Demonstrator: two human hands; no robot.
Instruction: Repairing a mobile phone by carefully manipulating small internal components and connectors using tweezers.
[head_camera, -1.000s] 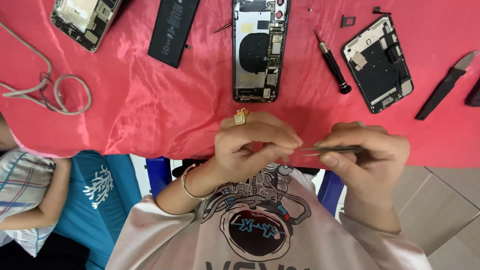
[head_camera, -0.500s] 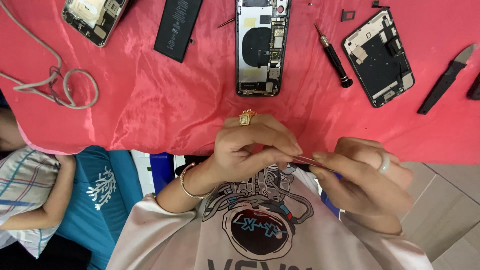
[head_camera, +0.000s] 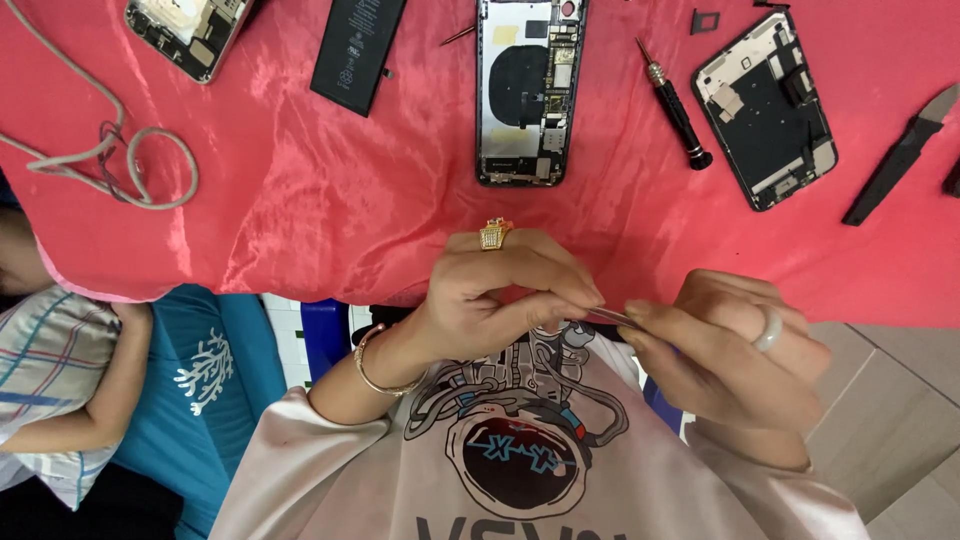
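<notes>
Seen from above, a person's left hand (head_camera: 500, 295) and right hand (head_camera: 730, 350) meet at the near edge of a tabletop (head_camera: 330, 200) draped in red cloth. Both pinch a thin metal strip (head_camera: 612, 316) between thumb and fingertips; only a short stretch of it shows between the hands, so what it is cannot be made out. The left hand wears a gold ring (head_camera: 494, 234) and a bracelet (head_camera: 372, 375), the right a pale ring (head_camera: 768, 328). Farther back on the cloth lie an opened phone (head_camera: 528, 90), a black battery (head_camera: 358, 48), a screwdriver (head_camera: 676, 105), a second phone shell (head_camera: 765, 110) and a black pry tool (head_camera: 900, 155). A third phone (head_camera: 185, 30) is cut off by the top edge, and a grey cable (head_camera: 130, 165) loops at left. Another person's arm (head_camera: 70, 420) shows at lower left.
</notes>
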